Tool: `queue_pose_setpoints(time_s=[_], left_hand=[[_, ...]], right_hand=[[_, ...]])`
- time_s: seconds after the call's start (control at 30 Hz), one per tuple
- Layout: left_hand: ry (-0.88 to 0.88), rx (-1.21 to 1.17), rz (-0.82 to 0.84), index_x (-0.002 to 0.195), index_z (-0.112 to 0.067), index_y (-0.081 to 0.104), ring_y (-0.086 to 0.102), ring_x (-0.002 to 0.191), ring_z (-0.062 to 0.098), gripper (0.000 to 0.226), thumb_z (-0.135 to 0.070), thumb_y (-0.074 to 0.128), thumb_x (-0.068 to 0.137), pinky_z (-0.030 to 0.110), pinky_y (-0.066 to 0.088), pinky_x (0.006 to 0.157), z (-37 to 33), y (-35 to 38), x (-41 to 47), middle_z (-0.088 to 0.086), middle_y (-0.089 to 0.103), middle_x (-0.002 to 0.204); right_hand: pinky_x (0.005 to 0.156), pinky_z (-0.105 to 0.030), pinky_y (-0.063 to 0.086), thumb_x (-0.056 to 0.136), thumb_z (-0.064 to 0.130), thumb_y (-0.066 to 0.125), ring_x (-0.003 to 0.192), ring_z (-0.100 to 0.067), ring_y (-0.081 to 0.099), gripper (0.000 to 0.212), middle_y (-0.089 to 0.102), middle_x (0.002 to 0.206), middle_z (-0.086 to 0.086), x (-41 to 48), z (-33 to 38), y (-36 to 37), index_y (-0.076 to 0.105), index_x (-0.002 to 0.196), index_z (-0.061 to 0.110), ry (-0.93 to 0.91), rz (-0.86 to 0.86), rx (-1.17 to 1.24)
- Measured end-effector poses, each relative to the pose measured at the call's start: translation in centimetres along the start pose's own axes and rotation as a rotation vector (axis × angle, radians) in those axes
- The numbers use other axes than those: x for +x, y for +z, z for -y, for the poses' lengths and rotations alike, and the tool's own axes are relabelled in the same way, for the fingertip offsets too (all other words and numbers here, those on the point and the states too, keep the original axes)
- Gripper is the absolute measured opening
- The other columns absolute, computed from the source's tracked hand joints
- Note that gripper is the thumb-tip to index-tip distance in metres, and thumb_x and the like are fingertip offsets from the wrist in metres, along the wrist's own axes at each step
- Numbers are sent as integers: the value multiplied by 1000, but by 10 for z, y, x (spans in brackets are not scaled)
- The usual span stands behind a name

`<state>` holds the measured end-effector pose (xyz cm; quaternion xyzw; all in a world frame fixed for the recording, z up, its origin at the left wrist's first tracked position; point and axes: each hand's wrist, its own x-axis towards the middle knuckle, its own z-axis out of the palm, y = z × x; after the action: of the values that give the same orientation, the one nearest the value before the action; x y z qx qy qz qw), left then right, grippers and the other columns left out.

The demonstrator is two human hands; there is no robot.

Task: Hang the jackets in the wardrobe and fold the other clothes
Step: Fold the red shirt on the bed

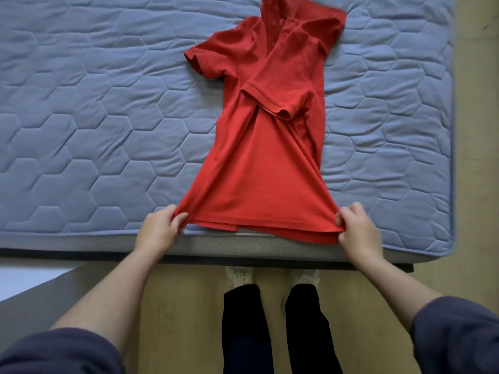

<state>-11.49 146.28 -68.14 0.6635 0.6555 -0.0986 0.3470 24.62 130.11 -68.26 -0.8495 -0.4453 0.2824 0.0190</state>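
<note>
In the head view the red polo shirt [264, 147], one sleeve already folded in, is laid on the bed [94, 117] just beyond the left grip [159, 228] and right grip [356, 230], by which its hem corners are pinched; folding is judged barely begun.

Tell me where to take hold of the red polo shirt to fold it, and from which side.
Take the red polo shirt by its two bottom hem corners, coming from the near edge of the mattress. It lies lengthwise, collar far, hem nearest and spread wide, so the corners are free. The left hand and right hand pinch them there.
</note>
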Motion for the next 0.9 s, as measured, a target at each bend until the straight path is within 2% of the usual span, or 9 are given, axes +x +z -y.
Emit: queue_pose_setpoints(time_s=[0.1,0.2,0.37,0.43,0.5,0.57,0.7,0.8,0.9], left_hand=[[-67,-3,-24,68,-14,55,65,55,22,36,-28,44,100,34,47,62,14,-9,-2,0,65,55],[-232,-122,39,68,-12,57,66,54,26,40,-25,38,102,33,48,59,29,-2,2,3,63,47],[-470,-92,173,85,-8,59,67,48,27,34,-23,31,98,28,48,53,34,19,3,3,68,52],[-522,-11,214,92,-10,59,70,57,28,25,-22,37,92,31,53,64,21,21,2,8,72,67],[-551,144,234,108,-8,55,68,91,34,28,-24,44,87,40,53,84,1,16,2,19,68,104],[-552,252,185,123,-8,47,54,116,37,41,-25,49,85,42,45,94,-26,7,2,20,54,128],[-312,287,22,128,-6,44,46,122,38,45,-23,50,87,47,42,96,-85,-9,28,19,43,134],[-93,283,0,125,-6,45,46,120,38,41,-22,50,88,48,43,94,-129,-5,61,19,44,130],[150,273,-148,130,-9,46,41,127,33,45,-19,53,86,48,40,98,-169,9,109,13,41,139]], right_hand=[[58,-34,33,66,-10,55,77,-34,51,33,40,91,-2,-10,-27,-14,45,75,20,193,-124,27],[60,-33,31,68,-11,51,75,-32,49,30,39,93,-2,-19,-41,-13,45,76,17,315,-162,65],[60,-32,33,73,-5,55,86,-28,47,28,39,95,-2,-32,-51,8,45,80,19,249,42,-87],[62,-32,37,79,2,53,91,-27,49,21,41,98,-3,-34,-50,14,45,83,22,193,227,-166],[69,-32,41,81,6,50,98,-25,50,18,42,100,-1,-28,-44,11,48,85,23,166,379,-188],[72,-33,42,79,5,47,98,-27,52,18,46,98,-2,-13,-33,0,50,84,22,191,354,-122],[79,-37,43,81,8,51,102,-33,53,17,52,103,-8,44,0,-29,54,94,18,115,152,13],[88,-40,43,80,14,59,114,-31,48,44,47,122,-11,94,25,-39,50,124,16,-13,45,-42],[101,-42,37,78,20,65,133,-28,34,78,29,149,-8,152,53,-44,28,147,26,-173,-133,-163]])
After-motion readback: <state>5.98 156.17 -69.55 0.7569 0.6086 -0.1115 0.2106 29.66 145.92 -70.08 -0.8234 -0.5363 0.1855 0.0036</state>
